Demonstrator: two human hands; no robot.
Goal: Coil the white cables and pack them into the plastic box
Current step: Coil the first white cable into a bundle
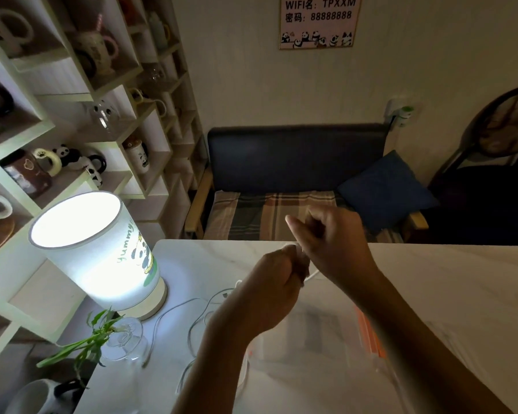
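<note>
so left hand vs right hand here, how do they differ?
The left hand sits lower and nearer, fist curled round a bunch of white cable; the right hand is raised further out, fingers curled with the forefinger poking left. The left plainly holds cable; whether the right pinches it is unclear. Both hover over the white table, close together.

Your white marble-patterned table [431, 282] carried a lit cylindrical lamp with a panda print [102, 252], a clear glass vase holding green stems [123, 339], loose thin white cables [174, 318] and a clear plastic box [326, 348].
</note>
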